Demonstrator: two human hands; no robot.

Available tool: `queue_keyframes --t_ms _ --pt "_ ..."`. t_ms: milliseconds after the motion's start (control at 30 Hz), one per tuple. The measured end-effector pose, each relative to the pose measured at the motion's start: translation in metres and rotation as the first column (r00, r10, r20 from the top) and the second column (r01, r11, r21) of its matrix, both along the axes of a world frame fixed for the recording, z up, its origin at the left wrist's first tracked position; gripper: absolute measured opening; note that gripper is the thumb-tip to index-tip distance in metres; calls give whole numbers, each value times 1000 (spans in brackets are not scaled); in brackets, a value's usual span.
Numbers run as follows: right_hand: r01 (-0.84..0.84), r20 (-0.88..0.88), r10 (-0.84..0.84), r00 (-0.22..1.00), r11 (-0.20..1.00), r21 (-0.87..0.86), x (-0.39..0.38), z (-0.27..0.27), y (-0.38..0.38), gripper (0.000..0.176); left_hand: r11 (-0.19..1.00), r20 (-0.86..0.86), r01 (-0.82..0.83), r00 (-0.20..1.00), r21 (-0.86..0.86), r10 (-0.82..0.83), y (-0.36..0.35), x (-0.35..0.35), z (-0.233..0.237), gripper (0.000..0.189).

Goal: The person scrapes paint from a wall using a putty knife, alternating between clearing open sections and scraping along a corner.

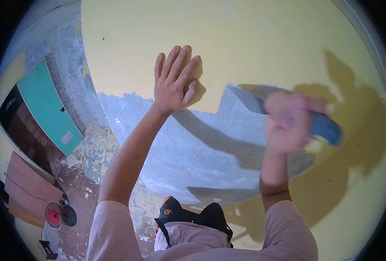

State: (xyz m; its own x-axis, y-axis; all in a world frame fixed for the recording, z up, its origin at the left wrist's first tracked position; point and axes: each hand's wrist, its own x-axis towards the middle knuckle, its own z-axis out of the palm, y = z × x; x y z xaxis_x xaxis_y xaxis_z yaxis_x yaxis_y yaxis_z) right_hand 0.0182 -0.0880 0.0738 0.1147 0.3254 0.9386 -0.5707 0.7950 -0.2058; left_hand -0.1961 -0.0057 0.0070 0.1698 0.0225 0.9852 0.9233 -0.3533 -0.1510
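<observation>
Gripping the blue-handled scraper (pixel 326 129) right of centre, my right hand (pixel 288 122) blurs; my left hand (pixel 172 89) lies open on the yellow wall (pixel 245 43). I can't read the white label (pixel 66 138) at left.

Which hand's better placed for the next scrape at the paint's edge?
Right, I'd say: right hand grips the scraper, blade near the paint's edge. Left hand is flat on the paint, no tool.

Head-worn view, facing forward and down
</observation>
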Motion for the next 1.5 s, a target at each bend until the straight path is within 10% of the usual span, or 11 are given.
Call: queue_keyframes --t_ms 100,267,367,767,833,867,1000,1067,1267,1367,1500 --pt "555 152 -588 795 805 211 -6 -7 31 11 1000 2 12 1000 -21 -12 0 -2 -1 50" --pt "-75 -50 76 996 997 23 7 5 -14 20 1000 3 -1 1000 -4 1 0 0 -1 50" --pt "512 82 -538 839 832 212 1 -18 39 13 1000 -3 4 1000 2 -4 0 0 -2 50" --pt "616 48 -664 746 716 328 7 2 20 10 999 14 9 1000 41 -10 2 0 -4 49" --pt "46 197 -164 967 868 495 28 23 7 1 999 16 16 1000 46 -17 2 1 -2 49" --pt "223 -16 -222 975 974 32 3 -2 2 7 999 18 6 1000 38 -6 3 1 -2 50" --pt "673 22 -812 583 497 548 15 6 11 8 998 18 29 999 49 -30 4 0 -1 49" --pt "-269 96 251 963 906 328 33 12 12 12 999 17 8 1000 31 -8 2 1 -3 49" --pt "502 215 -552 805 829 248 12 -25 33 13 1000 -10 8 1000 30 -7 2 0 -3 49" --pt "-87 79 69 994 967 241 58 10 0 7 1000 -20 -2 1000 29 3 2 0 -1 50" --pt "199 232 -204 951 979 47 39 10 2 19 1000 3 24 1000 17 -24 0 4 -4 49"
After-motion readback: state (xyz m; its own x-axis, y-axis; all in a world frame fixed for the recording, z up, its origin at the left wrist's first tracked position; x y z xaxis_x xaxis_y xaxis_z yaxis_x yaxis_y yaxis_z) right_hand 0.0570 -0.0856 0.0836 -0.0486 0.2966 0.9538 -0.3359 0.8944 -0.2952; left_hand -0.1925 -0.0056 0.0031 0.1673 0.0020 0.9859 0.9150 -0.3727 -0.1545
